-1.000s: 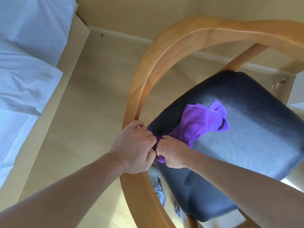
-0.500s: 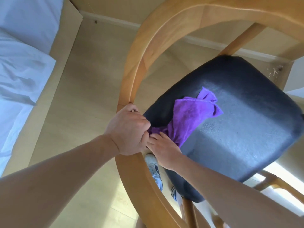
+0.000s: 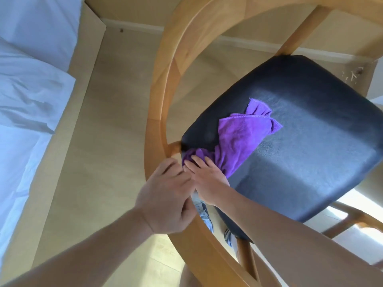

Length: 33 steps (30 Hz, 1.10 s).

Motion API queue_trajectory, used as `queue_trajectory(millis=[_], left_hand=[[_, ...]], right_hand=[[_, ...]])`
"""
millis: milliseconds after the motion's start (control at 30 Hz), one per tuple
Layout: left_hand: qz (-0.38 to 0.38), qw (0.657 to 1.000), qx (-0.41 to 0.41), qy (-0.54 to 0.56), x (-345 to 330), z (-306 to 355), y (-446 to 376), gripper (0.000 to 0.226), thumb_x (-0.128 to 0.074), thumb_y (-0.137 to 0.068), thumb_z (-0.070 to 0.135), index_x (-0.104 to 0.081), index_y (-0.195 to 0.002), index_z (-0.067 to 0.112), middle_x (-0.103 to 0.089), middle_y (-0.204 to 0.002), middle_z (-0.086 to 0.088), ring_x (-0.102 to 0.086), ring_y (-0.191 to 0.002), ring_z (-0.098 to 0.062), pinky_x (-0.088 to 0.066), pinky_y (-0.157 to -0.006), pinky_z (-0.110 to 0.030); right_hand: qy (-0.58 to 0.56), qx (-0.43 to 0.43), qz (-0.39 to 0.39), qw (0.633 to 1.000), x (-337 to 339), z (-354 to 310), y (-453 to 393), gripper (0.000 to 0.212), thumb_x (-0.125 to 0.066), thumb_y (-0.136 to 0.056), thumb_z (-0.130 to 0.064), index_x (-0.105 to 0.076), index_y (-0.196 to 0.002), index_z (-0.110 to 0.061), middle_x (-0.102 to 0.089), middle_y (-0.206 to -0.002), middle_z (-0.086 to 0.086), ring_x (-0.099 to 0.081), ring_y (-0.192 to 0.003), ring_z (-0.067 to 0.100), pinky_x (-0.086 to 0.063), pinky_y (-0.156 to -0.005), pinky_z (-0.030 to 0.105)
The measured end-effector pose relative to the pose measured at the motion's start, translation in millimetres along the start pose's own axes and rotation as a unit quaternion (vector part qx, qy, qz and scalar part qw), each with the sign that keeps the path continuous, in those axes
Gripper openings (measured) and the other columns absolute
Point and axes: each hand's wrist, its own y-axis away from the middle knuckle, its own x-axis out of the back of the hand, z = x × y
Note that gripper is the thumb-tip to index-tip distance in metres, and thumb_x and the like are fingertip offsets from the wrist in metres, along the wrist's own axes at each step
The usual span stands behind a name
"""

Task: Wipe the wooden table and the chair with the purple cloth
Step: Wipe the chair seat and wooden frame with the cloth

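At the seat's near-left corner, my right hand (image 3: 207,179) presses the purple cloth (image 3: 238,141) flat-fingered; my left hand (image 3: 165,195) grips the chair (image 3: 163,79) frame.

The setting is a bedroom — a bed (image 3: 31,100) with white sheets and a pillow (image 3: 27,88) occupies the left side. A pale wood-look floor (image 3: 116,125) meets a baseboard (image 3: 134,27) along a beige wall — finishes typical of a home or hotel room.

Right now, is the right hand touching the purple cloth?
Touching. The head view shows the right hand lying on the bunched end of the purple cloth at the seat corner, fingers fairly straight on the fabric, no gap.
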Motion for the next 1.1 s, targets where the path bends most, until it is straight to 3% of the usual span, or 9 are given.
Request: queue_trajectory(millis=[133,233,300,400,467,633,833,933,1100], left_hand=[[-0.010,0.999,-0.032,-0.004,-13.2,13.7,25.5,0.016,-0.058,-0.080,0.031,-0.059,-0.083,0.016,-0.058,-0.084,-0.003,-0.050,-0.086,-0.026,-0.032,-0.115,-0.045],[-0.025,0.998,-0.049,-0.005,-10.3,11.7,22.9,0.019,-0.054,-0.085,0.036,-0.059,-0.086,0.018,-0.059,-0.087,-0.003,-0.051,-0.087,-0.026,-0.034,-0.111,-0.047],[-0.040,0.998,-0.045,-0.007,-10.7,13.0,24.1,0.021,-0.051,-0.086,0.037,-0.060,-0.085,0.017,-0.059,-0.087,-0.004,-0.052,-0.086,-0.026,-0.036,-0.109,-0.049],[-0.046,0.998,-0.038,-0.025,-8.8,12.4,22.0,0.022,-0.051,-0.086,0.035,-0.060,-0.084,0.016,-0.058,-0.086,-0.005,-0.051,-0.086,-0.027,-0.036,-0.109,-0.049],[-0.033,0.998,-0.040,-0.021,-7.4,13.2,22.0,0.022,-0.051,-0.085,0.035,-0.060,-0.084,0.015,-0.057,-0.086,-0.005,-0.049,-0.085,-0.027,-0.037,-0.108,-0.049],[-0.015,0.999,-0.039,-0.017,-8.5,14.1,22.7,0.025,-0.048,-0.087,0.035,-0.059,-0.083,0.013,-0.056,-0.087,-0.006,-0.045,-0.088,-0.026,-0.037,-0.109,-0.048],[-0.034,0.998,-0.038,-0.021,-10.1,13.4,24.1,0.024,-0.052,-0.086,0.037,-0.061,-0.089,0.015,-0.058,-0.092,-0.005,-0.049,-0.089,-0.026,-0.033,-0.112,-0.049],[-0.041,0.998,-0.033,-0.029,-11.7,13.3,25.1,0.025,-0.049,-0.087,0.039,-0.060,-0.087,0.016,-0.057,-0.089,-0.005,-0.048,-0.088,-0.027,-0.031,-0.113,-0.049],[-0.036,0.998,-0.034,-0.031,-12.4,12.0,24.7,0.028,-0.049,-0.086,0.039,-0.062,-0.089,0.014,-0.059,-0.091,-0.006,-0.049,-0.090,-0.028,-0.029,-0.115,-0.050]], right_hand=[[0.065,0.133,-0.040,0.988,-9.0,13.8,44.5,0.027,-0.054,-0.094,-0.019,-0.062,-0.120,-0.018,-0.056,-0.125,-0.005,-0.043,-0.127,0.026,-0.036,-0.103,0.042],[0.026,0.098,-0.093,0.991,12.0,25.1,54.4,0.013,-0.057,-0.090,-0.021,-0.069,-0.092,-0.023,-0.058,-0.094,-0.006,-0.051,-0.107,0.023,-0.035,-0.081,0.035],[-0.129,-0.060,-0.014,0.990,30.8,36.7,45.1,0.014,-0.058,-0.085,-0.023,-0.070,-0.079,-0.026,-0.056,-0.084,-0.005,-0.056,-0.096,0.022,-0.035,-0.069,0.029],[-0.339,-0.176,0.186,0.905,47.6,38.1,11.7,0.013,-0.053,-0.076,-0.013,-0.061,-0.073,-0.023,-0.064,-0.086,-0.004,-0.052,-0.094,0.023,-0.045,-0.075,0.031],[-0.317,-0.113,0.218,0.916,47.3,20.6,-13.8,0.014,-0.053,-0.079,-0.007,-0.064,-0.088,-0.010,-0.065,-0.098,0.005,-0.052,-0.100,0.028,-0.048,-0.086,0.038],[0.012,0.028,0.018,0.999,0.4,-3.4,-22.9,0.039,-0.054,-0.097,-0.024,-0.053,-0.134,-0.015,-0.048,-0.137,0.000,-0.034,-0.137,0.030,-0.032,-0.112,0.043],[0.063,0.198,-0.045,0.977,-4.1,23.2,21.8,0.009,-0.066,-0.088,-0.024,-0.067,-0.098,-0.022,-0.061,-0.103,-0.008,-0.050,-0.105,0.021,-0.036,-0.085,0.034],[0.071,0.103,-0.002,0.992,31.1,71.1,8.3,0.022,-0.066,-0.082,-0.019,-0.064,-0.104,-0.020,-0.058,-0.109,-0.004,-0.048,-0.111,0.025,-0.037,-0.088,0.037],[-0.074,-0.233,0.109,0.964,72.6,105.3,-38.1,0.053,-0.059,-0.080,-0.022,-0.055,-0.131,-0.010,-0.052,-0.137,0.006,-0.041,-0.128,0.033,-0.039,-0.102,0.043]])
